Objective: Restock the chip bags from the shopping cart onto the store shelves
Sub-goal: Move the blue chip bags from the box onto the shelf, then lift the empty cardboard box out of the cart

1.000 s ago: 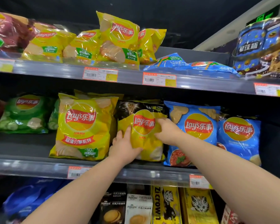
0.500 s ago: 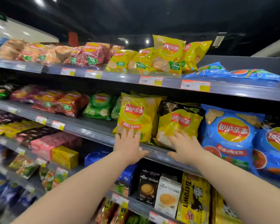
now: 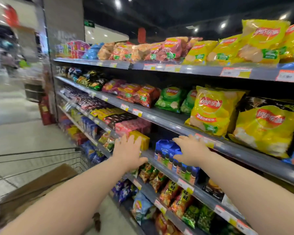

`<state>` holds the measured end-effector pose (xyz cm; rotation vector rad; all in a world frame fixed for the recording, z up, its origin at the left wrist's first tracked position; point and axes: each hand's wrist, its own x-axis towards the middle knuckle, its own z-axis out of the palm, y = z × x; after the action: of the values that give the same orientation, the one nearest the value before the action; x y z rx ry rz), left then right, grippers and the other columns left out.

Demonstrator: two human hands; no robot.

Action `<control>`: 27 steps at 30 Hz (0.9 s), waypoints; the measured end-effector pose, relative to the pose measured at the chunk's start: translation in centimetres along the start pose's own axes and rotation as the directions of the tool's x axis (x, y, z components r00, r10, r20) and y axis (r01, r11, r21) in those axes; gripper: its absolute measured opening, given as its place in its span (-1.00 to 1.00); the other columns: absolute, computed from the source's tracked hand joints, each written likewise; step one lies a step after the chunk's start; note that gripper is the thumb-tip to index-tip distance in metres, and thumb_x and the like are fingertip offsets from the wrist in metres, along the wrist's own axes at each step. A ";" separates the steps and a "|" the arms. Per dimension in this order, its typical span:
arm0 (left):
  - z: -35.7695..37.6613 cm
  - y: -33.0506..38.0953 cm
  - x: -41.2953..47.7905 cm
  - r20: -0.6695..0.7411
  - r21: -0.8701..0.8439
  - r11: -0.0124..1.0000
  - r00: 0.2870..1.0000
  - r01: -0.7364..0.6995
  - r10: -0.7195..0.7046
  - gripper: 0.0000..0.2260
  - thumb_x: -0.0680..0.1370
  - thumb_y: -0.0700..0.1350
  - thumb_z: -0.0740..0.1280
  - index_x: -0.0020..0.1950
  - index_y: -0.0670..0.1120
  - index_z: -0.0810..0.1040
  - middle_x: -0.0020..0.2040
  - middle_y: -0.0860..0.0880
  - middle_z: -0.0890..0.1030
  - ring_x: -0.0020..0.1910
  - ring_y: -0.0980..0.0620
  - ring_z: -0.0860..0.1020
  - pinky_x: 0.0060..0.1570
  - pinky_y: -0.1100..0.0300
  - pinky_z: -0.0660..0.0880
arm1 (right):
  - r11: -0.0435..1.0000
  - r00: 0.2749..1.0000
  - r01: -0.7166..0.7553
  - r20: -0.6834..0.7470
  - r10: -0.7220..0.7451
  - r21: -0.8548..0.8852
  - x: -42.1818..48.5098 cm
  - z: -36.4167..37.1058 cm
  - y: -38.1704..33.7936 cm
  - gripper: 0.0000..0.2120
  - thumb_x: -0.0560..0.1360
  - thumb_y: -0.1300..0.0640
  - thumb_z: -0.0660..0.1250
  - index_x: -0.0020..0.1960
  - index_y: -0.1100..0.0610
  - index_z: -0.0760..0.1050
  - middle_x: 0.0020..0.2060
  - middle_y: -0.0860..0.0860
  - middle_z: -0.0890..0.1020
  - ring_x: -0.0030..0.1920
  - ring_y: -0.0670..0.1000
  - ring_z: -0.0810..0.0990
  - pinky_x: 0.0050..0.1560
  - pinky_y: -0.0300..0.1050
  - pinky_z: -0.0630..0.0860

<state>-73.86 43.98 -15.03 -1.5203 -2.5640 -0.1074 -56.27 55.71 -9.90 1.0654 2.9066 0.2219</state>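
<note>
Both hands are empty and held out in front of the shelves, fingers spread. My left hand [image 3: 128,150] hovers before a yellow box on a lower shelf. My right hand [image 3: 190,150] hovers just below the edge of the chip shelf [image 3: 159,118]. On that shelf stand a tall yellow chip bag [image 3: 212,111] and, to its right, the yellow-and-black chip bag [image 3: 265,128], both upright and apart from my hands. The wire shopping cart [image 3: 41,160] shows at the lower left with a brown cardboard box [image 3: 41,184] inside.
The top shelf [image 3: 176,68] carries yellow, red and orange chip bags. Green and red bags [image 3: 170,99] sit left of the tall yellow bag. Lower shelves hold boxed snacks and small packets. A red fire extinguisher [image 3: 45,111] stands by a pillar; the aisle floor stretches left.
Both hands let go of the yellow-and-black bag and drew back and down from the shelf. My view swung left, bringing the aisle and the cart into sight.
</note>
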 end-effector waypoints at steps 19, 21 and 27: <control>8.0 -40.5 -6.3 0.152 0.084 0.905 0.892 0.418 -0.426 -0.20 0.48 0.34 0.19 0.57 -0.03 0.01 0.56 -0.11 0.16 0.53 -0.20 0.08 0.50 -0.09 0.08 | 0.910 0.894 0.413 0.171 -0.414 0.044 20.7 4.8 -37.7 -0.39 0.55 -0.11 0.19 0.53 0.00 0.09 0.50 0.04 0.23 0.51 0.17 0.11 0.45 0.31 0.05; 9.2 -43.5 -6.8 0.181 0.097 0.887 0.868 0.452 -0.463 -0.20 0.48 0.34 0.18 0.57 -0.04 0.01 0.55 -0.11 0.17 0.53 -0.19 0.11 0.50 -0.08 0.09 | 0.898 0.879 0.438 0.190 -0.437 0.043 22.5 5.7 -40.3 -0.42 0.55 -0.11 0.19 0.51 0.02 0.14 0.48 0.04 0.27 0.50 0.17 0.14 0.43 0.32 0.08; 12.9 -48.8 -5.9 0.220 0.100 0.854 0.826 0.510 -0.519 -0.21 0.49 0.33 0.18 0.57 -0.05 0.00 0.55 -0.11 0.18 0.53 -0.16 0.11 0.51 -0.06 0.08 | 0.878 0.845 0.474 0.247 -0.473 0.060 28.6 8.3 -45.4 -0.44 0.54 -0.09 0.20 0.49 0.03 0.18 0.47 0.03 0.29 0.49 0.15 0.18 0.43 0.30 0.08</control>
<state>-115.08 17.22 -27.87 -0.8232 -3.0882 0.0680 -106.48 40.90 -24.43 0.3090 2.8098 0.0610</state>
